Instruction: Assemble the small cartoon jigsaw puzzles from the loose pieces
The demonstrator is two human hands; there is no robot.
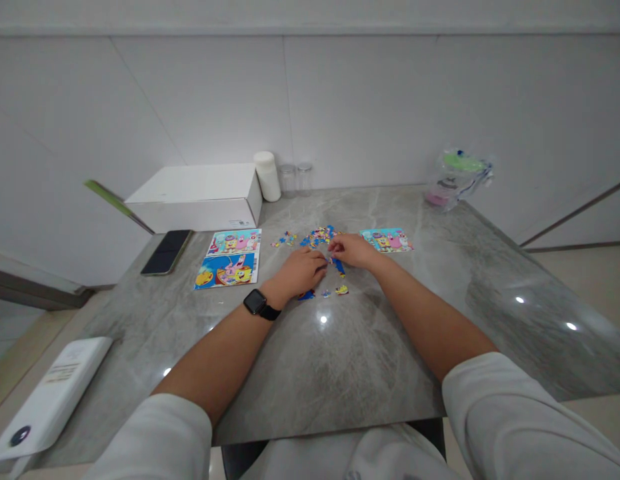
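Small colourful puzzle pieces [321, 235] lie in a loose pile on the grey table [310, 373], just beyond my hands. My left hand [304, 270] rests low over the table with its fingers bent, beside a blue piece [307, 295]. Whatever its fingertips touch is hidden. My right hand [351, 249] has thumb and fingers pinched together above a blue strip of pieces [339, 266]; anything between the fingertips is too small to make out. Nearer to me lie a yellow piece [342, 290] and a pale piece [326, 293].
Cartoon picture sheets lie left [233, 259] and right [387, 240]. A black phone [167, 253], a white box [200, 193], a white bottle [267, 177], two clear glasses [296, 180] and a plastic bag [457, 180] stand around. A white device [55, 393] is at the near left.
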